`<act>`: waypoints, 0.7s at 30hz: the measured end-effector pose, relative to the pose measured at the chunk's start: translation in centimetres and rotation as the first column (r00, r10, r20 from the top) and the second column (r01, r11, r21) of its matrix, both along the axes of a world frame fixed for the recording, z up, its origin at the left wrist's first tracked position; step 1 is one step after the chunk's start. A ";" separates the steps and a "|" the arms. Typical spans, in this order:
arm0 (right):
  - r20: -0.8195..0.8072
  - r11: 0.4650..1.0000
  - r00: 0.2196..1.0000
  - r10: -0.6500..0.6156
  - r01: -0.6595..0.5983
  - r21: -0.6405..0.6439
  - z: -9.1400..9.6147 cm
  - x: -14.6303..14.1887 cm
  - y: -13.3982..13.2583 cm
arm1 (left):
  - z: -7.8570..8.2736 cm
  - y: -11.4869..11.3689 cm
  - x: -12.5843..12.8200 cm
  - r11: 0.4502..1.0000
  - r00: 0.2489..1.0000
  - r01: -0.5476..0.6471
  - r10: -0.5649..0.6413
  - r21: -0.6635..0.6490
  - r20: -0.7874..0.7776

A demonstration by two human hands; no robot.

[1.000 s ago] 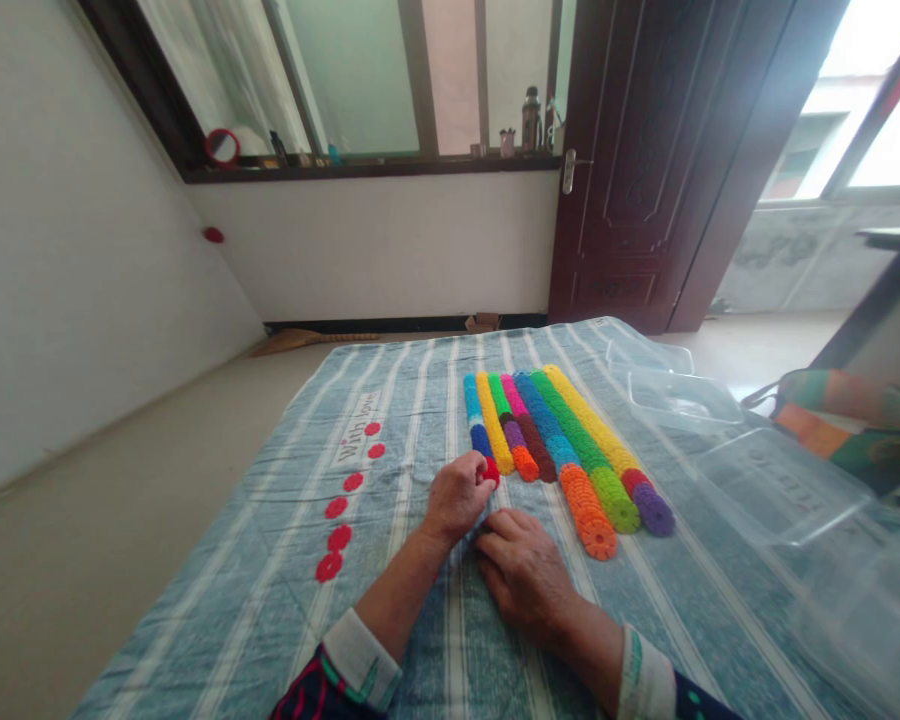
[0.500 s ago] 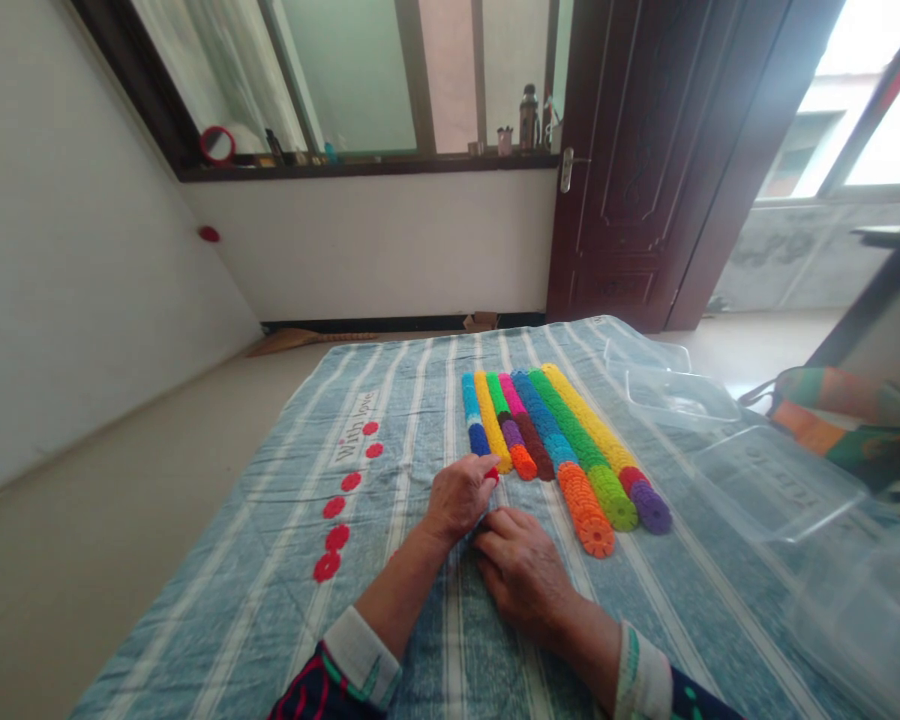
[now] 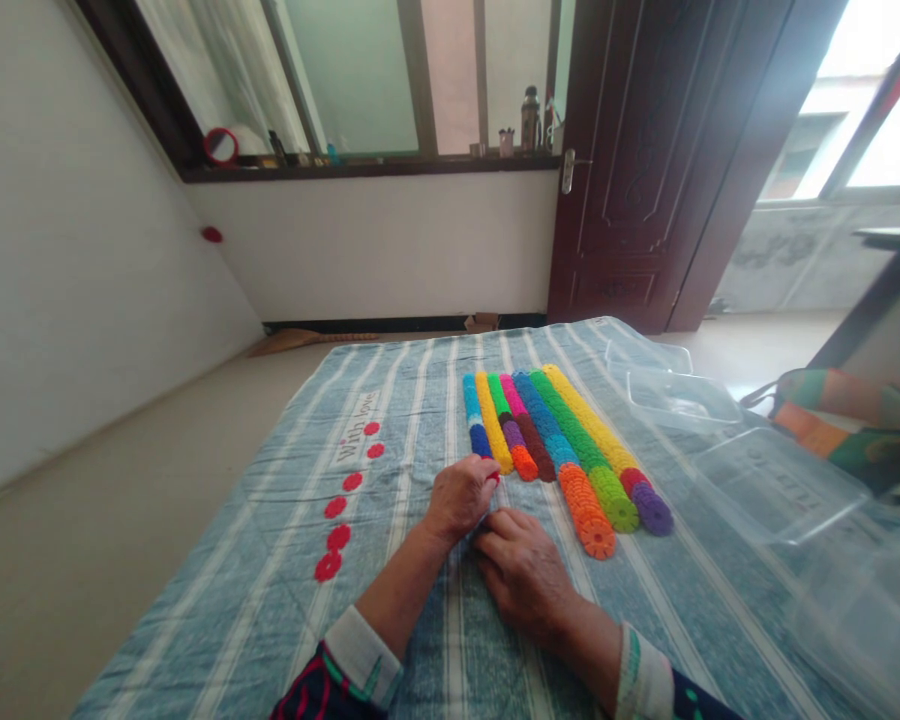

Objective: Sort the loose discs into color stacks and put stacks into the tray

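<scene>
We work over blue striped blanket [image 3: 420,400]. Pale floor [image 3: 120,500] and white wall [image 3: 60,250] at 9 o'clock. Dark wooden door [image 3: 645,150] at 1 o'clock. Window sill [image 3: 360,167] at 12 o'clock, flask [image 3: 531,118] on it. Clear plastic boxes [image 3: 780,485] on blanket at 3 o'clock.

Print [image 3: 356,428] on blanket reads "With love", red dots [image 3: 337,508] below it.

Our left hand [image 3: 459,497] pinches red disc [image 3: 493,476] at near end of coloured disc rows [image 3: 562,430]. Our right hand [image 3: 521,570] lies palm down on blanket just beside left, fingers bent; whether it holds anything we cannot tell.

pale blue blanket [image 3: 270,560] with white stripes and red dots; disc rows [image 3: 564,432] in blue, yellow, green, pink, purple, orange, red.
</scene>
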State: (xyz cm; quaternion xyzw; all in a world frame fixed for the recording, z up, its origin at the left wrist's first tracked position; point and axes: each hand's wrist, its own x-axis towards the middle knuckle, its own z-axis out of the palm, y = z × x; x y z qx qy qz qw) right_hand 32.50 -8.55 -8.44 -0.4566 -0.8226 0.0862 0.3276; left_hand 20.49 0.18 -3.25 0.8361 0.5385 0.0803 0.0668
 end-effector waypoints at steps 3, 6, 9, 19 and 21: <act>-0.002 1.000 1.000 0.002 -0.002 0.004 0.0 0.0 0.0 | -0.2 0.0 -0.1 1.000 1.000 0.003 -0.003 0.000 -0.006; 0.001 1.000 1.000 0.000 0.000 0.009 0.0 0.0 0.0 | -0.2 -0.1 -0.1 1.000 1.000 0.006 -0.006 0.010 -0.005; 0.009 1.000 1.000 0.002 -0.002 0.005 0.2 0.0 0.0 | 0.1 -0.2 -0.4 1.000 0.999 -0.006 0.005 0.030 0.035; 0.036 1.000 0.999 0.007 -0.007 -0.017 0.4 0.0 -0.1 | 0.4 -1.7 -5.9 0.991 0.984 -0.075 0.056 0.109 0.169; 0.027 1.000 1.000 0.011 -0.010 -0.021 0.4 0.0 -0.1 | 0.4 -2.5 -7.6 0.994 0.981 -0.075 0.060 0.075 0.187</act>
